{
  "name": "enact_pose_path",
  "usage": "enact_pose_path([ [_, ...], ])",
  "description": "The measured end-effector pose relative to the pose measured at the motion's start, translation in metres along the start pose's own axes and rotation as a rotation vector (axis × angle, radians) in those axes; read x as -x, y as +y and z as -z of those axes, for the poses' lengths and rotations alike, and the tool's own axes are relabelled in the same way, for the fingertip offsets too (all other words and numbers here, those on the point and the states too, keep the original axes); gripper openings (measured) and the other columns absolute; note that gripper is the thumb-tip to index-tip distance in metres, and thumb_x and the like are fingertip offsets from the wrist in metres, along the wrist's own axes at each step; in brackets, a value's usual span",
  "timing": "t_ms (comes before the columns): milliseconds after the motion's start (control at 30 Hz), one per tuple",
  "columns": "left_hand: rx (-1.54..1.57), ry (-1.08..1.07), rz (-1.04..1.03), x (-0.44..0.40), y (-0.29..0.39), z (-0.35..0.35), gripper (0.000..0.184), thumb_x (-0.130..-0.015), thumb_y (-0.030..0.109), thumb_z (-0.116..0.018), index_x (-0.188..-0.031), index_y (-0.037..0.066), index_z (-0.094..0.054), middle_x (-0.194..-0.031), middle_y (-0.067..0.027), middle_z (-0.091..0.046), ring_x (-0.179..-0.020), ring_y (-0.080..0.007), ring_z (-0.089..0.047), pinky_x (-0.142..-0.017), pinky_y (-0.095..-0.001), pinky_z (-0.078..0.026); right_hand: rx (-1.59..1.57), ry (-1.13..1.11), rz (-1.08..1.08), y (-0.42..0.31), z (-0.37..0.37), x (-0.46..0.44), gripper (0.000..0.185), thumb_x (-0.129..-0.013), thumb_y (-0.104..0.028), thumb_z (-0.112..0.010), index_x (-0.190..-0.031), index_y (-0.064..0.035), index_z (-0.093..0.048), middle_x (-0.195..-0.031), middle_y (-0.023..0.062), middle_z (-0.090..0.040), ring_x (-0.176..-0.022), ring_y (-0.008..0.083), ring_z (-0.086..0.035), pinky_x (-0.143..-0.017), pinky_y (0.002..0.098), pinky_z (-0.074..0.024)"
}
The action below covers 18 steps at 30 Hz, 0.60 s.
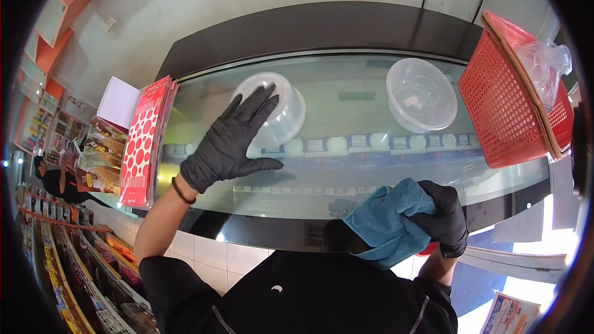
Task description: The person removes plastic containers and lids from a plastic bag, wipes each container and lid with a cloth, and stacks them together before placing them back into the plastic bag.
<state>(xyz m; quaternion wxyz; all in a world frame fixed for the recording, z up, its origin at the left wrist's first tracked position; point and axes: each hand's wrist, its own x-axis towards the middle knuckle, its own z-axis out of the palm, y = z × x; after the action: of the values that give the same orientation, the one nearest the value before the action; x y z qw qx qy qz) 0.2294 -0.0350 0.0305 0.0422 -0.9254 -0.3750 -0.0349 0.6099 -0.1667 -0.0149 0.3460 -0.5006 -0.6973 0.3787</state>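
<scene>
My left hand (238, 133) wears a black glove and lies with fingers spread against a translucent plastic bowl (286, 108), which appears turned upside down on the glass counter (334, 179). The thumb is stretched away from the other fingers. In a matching black glove, my right hand (444, 216) is closed around a blue cloth (393, 219) at the counter's near edge, and the cloth hangs partly over that edge. A second translucent bowl (422, 96) stands farther back on the right, with a small white label in it.
A red plastic basket (504, 96) holding a clear bag (544, 65) stands at the right end. Red polka-dot packs (145, 148), snack packets (99, 158) and a spiral notebook (119, 102) sit at the left. Beyond them is another person (59, 182) near stocked shelves (74, 272).
</scene>
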Motion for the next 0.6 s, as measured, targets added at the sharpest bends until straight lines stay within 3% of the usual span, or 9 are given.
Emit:
enact_pose_path([
  [133, 0.199, 0.402, 0.045, 0.000, -0.001, 0.005, 0.101, -0.074, 0.050, -0.073, -0.149, 0.002, -0.024, -0.153, -0.0202, -0.027, -0.141, -0.0371, -0.029, -0.116, -0.0476, -0.022, 0.015, -0.023, 0.028, -0.004, 0.000, -0.003, 0.050, -0.063, -0.003, -0.081, -0.110, 0.0008, -0.064, -0.091, 0.0164, -0.070, -0.085, 0.0275, -0.071, -0.076, 0.0326, -0.0541],
  [167, 0.170, 0.222, 0.013, 0.001, -0.007, -0.010, 0.102, -0.071, 0.045, -0.075, -0.149, 0.002, -0.025, -0.153, -0.0221, -0.027, -0.140, -0.0389, -0.029, -0.117, -0.0494, -0.020, 0.023, -0.017, 0.023, -0.006, 0.002, -0.002, 0.050, -0.063, -0.003, -0.080, -0.110, 0.0008, -0.064, -0.090, 0.0165, -0.070, -0.084, 0.0280, -0.071, -0.075, 0.0329, -0.0541],
  [300, 0.208, 0.372, 0.082, -0.008, 0.001, -0.002, 0.098, -0.072, 0.042, -0.075, -0.149, 0.004, -0.026, -0.152, -0.0216, -0.029, -0.140, -0.0391, -0.029, -0.117, -0.0496, -0.017, 0.017, -0.003, 0.137, -0.002, 0.006, -0.001, 0.050, -0.064, -0.004, -0.079, -0.112, 0.0007, -0.064, -0.093, 0.0168, -0.069, -0.086, 0.0321, -0.069, -0.076, 0.0342, -0.0533],
  [400, 0.027, 0.108, 0.044, -0.011, 0.002, 0.000, 0.097, -0.073, 0.041, -0.075, -0.149, 0.004, -0.027, -0.153, -0.0210, -0.028, -0.141, -0.0392, -0.028, -0.117, -0.0491, -0.017, -0.019, 0.028, 0.149, 0.004, 0.005, 0.003, 0.050, -0.065, -0.004, -0.079, -0.111, 0.0009, -0.064, -0.095, 0.0166, -0.068, -0.088, 0.0319, -0.069, -0.077, 0.0346, -0.0529],
  [467, 0.266, 0.395, 0.129, -0.013, -0.001, -0.003, 0.093, -0.076, 0.037, -0.074, -0.149, 0.004, -0.026, -0.153, -0.0218, -0.026, -0.142, -0.0381, -0.025, -0.118, -0.0489, -0.016, -0.034, 0.021, 0.166, 0.010, 0.007, 0.004, 0.052, -0.065, -0.005, -0.080, -0.114, 0.0008, -0.062, -0.096, 0.0163, -0.068, -0.090, 0.0319, -0.068, -0.078, 0.0348, -0.0528],
  [533, 0.103, 0.062, 0.096, -0.020, 0.002, -0.006, 0.092, -0.076, 0.034, -0.075, -0.149, 0.005, -0.027, -0.153, -0.0202, -0.027, -0.141, -0.0384, -0.027, -0.116, -0.0496, -0.020, -0.026, 0.026, 0.144, 0.011, 0.005, 0.006, 0.054, -0.065, -0.005, -0.080, -0.115, 0.0007, -0.061, -0.096, 0.0163, -0.068, -0.091, 0.0320, -0.068, -0.078, 0.0351, -0.0528],
  [600, 0.040, 0.097, 0.090, -0.029, 0.010, 0.001, 0.091, -0.076, 0.034, -0.075, -0.148, 0.006, -0.028, -0.153, -0.0179, -0.028, -0.141, -0.0381, -0.028, -0.116, -0.0496, -0.022, -0.024, 0.035, 0.167, 0.014, 0.008, 0.010, 0.053, -0.067, -0.007, -0.080, -0.116, 0.0002, -0.061, -0.096, 0.0165, -0.068, -0.091, 0.0320, -0.068, -0.079, 0.0348, -0.0525],
])
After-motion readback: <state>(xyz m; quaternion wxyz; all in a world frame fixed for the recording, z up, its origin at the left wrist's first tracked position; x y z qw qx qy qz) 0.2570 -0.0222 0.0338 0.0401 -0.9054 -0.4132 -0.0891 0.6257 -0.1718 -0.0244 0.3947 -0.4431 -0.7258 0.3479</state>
